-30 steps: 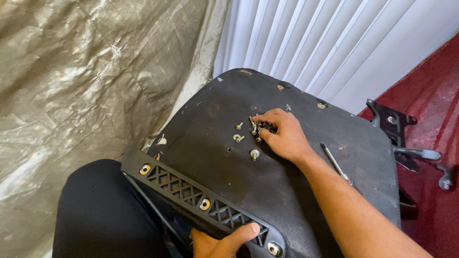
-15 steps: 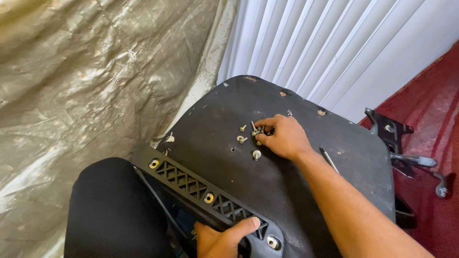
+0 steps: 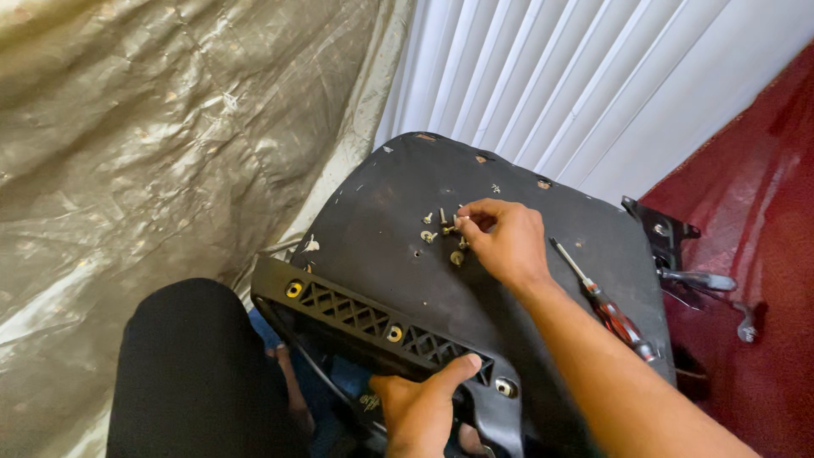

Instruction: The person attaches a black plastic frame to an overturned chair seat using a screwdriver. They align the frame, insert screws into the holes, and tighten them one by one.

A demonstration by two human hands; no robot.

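- While our right hand (image 3: pixel 507 244) bends over the loose hardware, its fingertips (image 3: pixel 466 224) are pinched narrow on what looks like one small silver screw; the piece itself is mostly hidden, so we cannot be sure of it.
- Just beside those fingertips lies the scatter of small silver screws and washers (image 3: pixel 441 233), loose on the flat black underside of the chair seat (image 3: pixel 373 212).
- Our left hand (image 3: pixel 420 407) is closed on the near edge of the black ribbed plastic bracket (image 3: pixel 365 318), thumb on top, bracing the seat against our lap.
- Near our right forearm rests the red-handled screwdriver (image 3: pixel 604 305), its shaft pointing up the panel.
- Further out, a black metal chair mechanism with a lever (image 3: pixel 678 254) sits on the dark red carpet (image 3: pixel 763 170), with white vertical blinds (image 3: pixel 551 85) and a crinkled grey plastic sheet (image 3: pixel 153 144) behind.
- To do this well, we judge the seat should stay level under the left-hand grip, since the loose pieces would roll, and we should lift one piece at a time.
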